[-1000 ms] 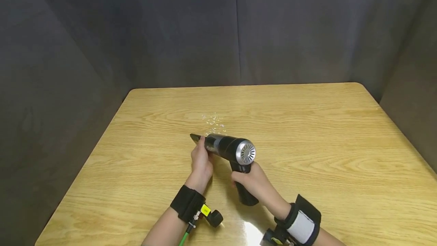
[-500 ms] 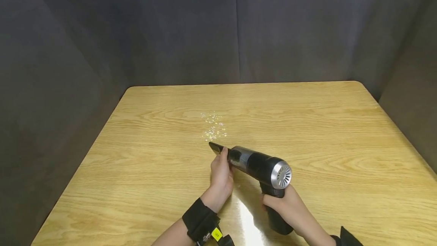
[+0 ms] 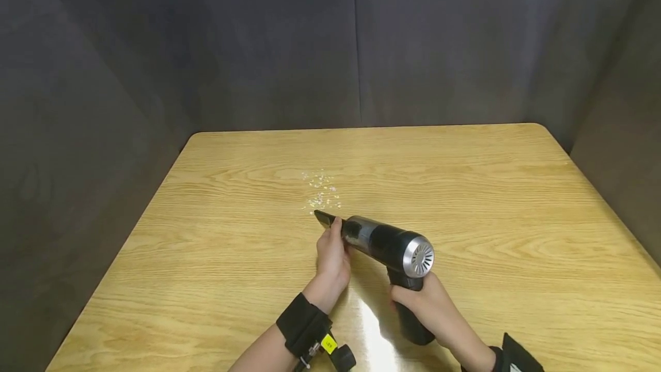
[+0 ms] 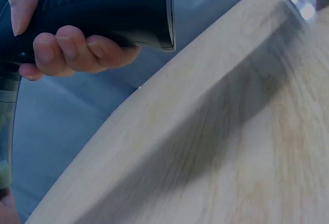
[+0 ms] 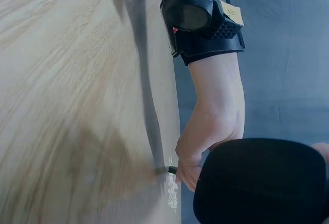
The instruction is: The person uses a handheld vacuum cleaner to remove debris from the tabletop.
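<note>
A black handheld vacuum cleaner (image 3: 384,240) with a silver vented end and a see-through section is held above the wooden table. My right hand (image 3: 436,309) grips its handle (image 4: 103,8), and its curled fingers (image 4: 72,49) show in the left wrist view. My left hand (image 3: 333,254) holds the front end, thumb along the flat black nozzle (image 3: 322,217). Just past the nozzle tip, small pale scraps (image 3: 322,197) lie scattered on the table. In the right wrist view the handle's base (image 5: 262,183) covers part of the left hand (image 5: 205,131).
The wooden table (image 3: 490,200) has rounded far corners, with dark grey cloth (image 3: 258,45) hanging behind it and at the sides. Black straps with small cameras (image 3: 310,326) sit on the wrists. A bright reflection marks the table near the hands.
The vacuum and both hands came back toward me and to the right, uncovering the nearer scraps. Over the last half second they shifted slightly forward and left.
</note>
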The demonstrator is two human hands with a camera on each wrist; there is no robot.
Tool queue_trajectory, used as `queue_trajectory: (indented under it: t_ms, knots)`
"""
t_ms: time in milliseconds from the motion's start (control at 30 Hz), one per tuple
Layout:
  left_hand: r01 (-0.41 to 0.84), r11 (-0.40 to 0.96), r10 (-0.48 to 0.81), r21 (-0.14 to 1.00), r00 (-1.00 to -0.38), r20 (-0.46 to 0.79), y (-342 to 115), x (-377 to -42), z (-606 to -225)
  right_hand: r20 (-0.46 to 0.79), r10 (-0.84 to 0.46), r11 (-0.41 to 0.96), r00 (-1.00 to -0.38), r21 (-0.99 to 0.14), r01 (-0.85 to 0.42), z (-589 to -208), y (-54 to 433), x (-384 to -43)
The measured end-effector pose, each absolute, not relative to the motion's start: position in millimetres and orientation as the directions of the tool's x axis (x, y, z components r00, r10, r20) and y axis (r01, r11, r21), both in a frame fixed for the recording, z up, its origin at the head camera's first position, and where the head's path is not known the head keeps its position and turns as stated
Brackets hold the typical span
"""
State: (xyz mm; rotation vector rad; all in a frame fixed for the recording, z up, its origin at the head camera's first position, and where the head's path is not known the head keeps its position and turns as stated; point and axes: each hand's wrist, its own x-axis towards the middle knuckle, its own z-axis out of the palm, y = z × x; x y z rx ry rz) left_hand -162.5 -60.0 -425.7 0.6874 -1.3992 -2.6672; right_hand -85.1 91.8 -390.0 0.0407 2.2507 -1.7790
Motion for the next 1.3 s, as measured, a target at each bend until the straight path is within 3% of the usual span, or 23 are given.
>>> queue_trajectory:
  t_ms: [633, 967, 1300]
  knots:
    - [-0.135, -0.584, -0.319, 0.801, -0.869, -0.378, -74.1, -169.9, -426.8, -0.187, -0.186, 0.273, -0.965, -0.953, 0.132, -392.7, 75.2, -96.8]
    - [-0.157, -0.579, -0.223, 0.8, -0.914, -0.34, -52.8, -157.9, -422.4, -0.249, -0.147, 0.241, -0.957, -0.948, 0.21, -387.5, 99.3, -81.7]
    - [-0.173, -0.571, -0.196, 0.802, -0.921, -0.338, -48.2, -166.7, -425.4, -0.251, -0.114, 0.245, -0.961, -0.945, 0.218, -389.2, 101.5, -85.3]
